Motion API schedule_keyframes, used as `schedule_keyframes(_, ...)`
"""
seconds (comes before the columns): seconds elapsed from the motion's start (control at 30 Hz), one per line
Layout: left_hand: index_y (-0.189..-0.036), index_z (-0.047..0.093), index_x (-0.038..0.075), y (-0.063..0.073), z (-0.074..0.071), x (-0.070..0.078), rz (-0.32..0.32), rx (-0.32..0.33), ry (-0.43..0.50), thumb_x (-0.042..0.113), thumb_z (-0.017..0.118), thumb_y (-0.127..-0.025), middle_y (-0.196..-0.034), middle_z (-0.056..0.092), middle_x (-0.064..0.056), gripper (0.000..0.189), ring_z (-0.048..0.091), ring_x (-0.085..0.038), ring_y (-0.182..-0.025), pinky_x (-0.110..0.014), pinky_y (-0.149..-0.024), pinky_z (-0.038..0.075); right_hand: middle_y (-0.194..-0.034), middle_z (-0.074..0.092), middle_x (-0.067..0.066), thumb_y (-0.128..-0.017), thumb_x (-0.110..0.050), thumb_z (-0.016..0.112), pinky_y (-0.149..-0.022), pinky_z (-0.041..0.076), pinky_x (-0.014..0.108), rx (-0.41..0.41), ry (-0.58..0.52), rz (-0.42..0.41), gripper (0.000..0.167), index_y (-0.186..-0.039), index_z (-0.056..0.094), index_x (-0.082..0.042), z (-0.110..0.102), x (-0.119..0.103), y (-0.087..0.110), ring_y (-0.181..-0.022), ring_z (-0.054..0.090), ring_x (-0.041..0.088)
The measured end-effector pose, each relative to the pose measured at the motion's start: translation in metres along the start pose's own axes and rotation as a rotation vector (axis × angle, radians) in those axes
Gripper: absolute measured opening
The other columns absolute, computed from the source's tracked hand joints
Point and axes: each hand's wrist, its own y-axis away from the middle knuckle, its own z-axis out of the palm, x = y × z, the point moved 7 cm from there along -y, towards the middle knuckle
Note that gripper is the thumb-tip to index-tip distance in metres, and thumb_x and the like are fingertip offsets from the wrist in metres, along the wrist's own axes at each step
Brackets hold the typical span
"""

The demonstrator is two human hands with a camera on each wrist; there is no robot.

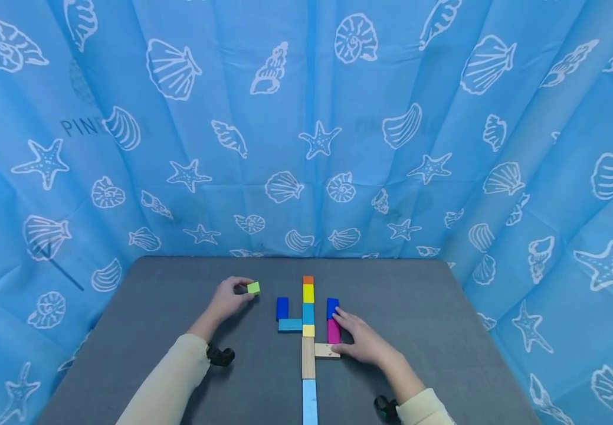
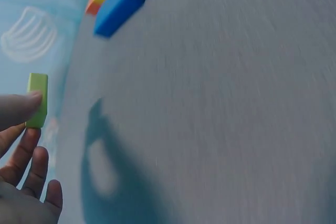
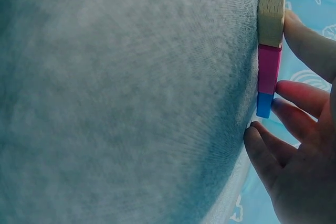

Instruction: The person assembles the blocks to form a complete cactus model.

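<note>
My left hand [image 1: 230, 297] pinches a small light green block [image 1: 253, 288] between thumb and fingers, above the table left of the block layout. In the left wrist view the thumb lies across the green block [image 2: 38, 99]. My right hand [image 1: 363, 338] is on the layout's right side, fingers extended. Its fingertips touch near the join of a blue block [image 1: 333, 308] and a magenta block [image 1: 333, 332]. The thumb touches a plain wooden block [image 1: 326, 350] below them, which the right wrist view also shows beside the magenta block [image 3: 269, 68].
A central column runs from an orange block [image 1: 308, 280] through yellow [image 1: 308, 293], teal [image 1: 308, 313], pale yellow [image 1: 308, 330] and wooden [image 1: 308, 358] blocks to a light blue block [image 1: 310, 401]. A teal block [image 1: 289, 325] and blue block [image 1: 282, 308] branch left. A shell-patterned curtain [image 1: 306, 200] hangs behind.
</note>
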Motion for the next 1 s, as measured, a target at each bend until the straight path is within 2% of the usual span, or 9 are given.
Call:
schedule_keyframes(0.17, -0.121, 0.072, 0.012, -0.015, 0.036, 0.019, -0.012, -0.045, 0.023, 0.014, 0.073, -0.093, -0.119, 0.063, -0.013, 0.028, 0.059, -0.028, -0.106, -0.048, -0.090, 0.051, -0.164, 0.033, 0.009, -0.089, -0.042, 0.076, -0.114, 0.033, 0.062, -0.004, -0.001, 0.006, 0.080, -0.155, 0.042, -0.013, -0.002, 0.001, 0.002, -0.149, 0.032, 0.039)
schedule_keyframes(0.33, -0.119, 0.073, 0.011, -0.022, 0.055, 0.029, -0.023, -0.078, 0.003, 0.012, 0.073, -0.092, -0.115, 0.063, -0.012, 0.027, 0.057, -0.026, -0.099, -0.045, -0.087, 0.051, -0.165, 0.032, 0.008, -0.089, -0.045, 0.075, -0.114, 0.033, 0.062, -0.009, 0.012, 0.007, 0.080, -0.156, 0.041, -0.014, -0.001, 0.001, 0.001, -0.150, 0.031, 0.039)
schedule_keyframes(0.63, -0.120, 0.073, 0.012, -0.025, 0.069, 0.032, -0.068, -0.103, -0.050, 0.012, 0.072, -0.092, -0.121, 0.062, -0.014, 0.028, 0.055, -0.028, -0.102, -0.047, -0.092, 0.050, -0.165, 0.031, 0.006, -0.090, -0.048, 0.073, -0.115, 0.032, 0.061, -0.021, 0.020, 0.018, 0.080, -0.156, 0.040, -0.016, 0.001, 0.003, -0.001, -0.150, 0.030, 0.037)
schedule_keyframes(0.87, -0.121, 0.072, 0.010, -0.022, 0.075, 0.033, -0.059, -0.127, -0.052, 0.010, 0.068, -0.092, -0.123, 0.062, -0.013, 0.029, 0.055, -0.028, -0.105, -0.049, -0.096, 0.049, -0.165, 0.031, 0.007, -0.091, -0.046, 0.073, -0.116, 0.030, 0.061, -0.030, 0.016, 0.011, 0.079, -0.156, 0.040, -0.014, 0.001, 0.002, -0.001, -0.150, 0.030, 0.038)
schedule_keyframes(1.0, -0.125, 0.070, 0.010, -0.020, 0.073, 0.033, -0.027, -0.138, -0.043, 0.011, 0.066, -0.094, -0.125, 0.062, -0.012, 0.031, 0.056, -0.027, -0.108, -0.049, -0.098, 0.049, -0.166, 0.030, 0.007, -0.091, -0.046, 0.073, -0.116, 0.030, 0.062, -0.033, 0.003, 0.013, 0.081, -0.157, 0.039, -0.015, 0.000, 0.002, -0.002, -0.150, 0.030, 0.038)
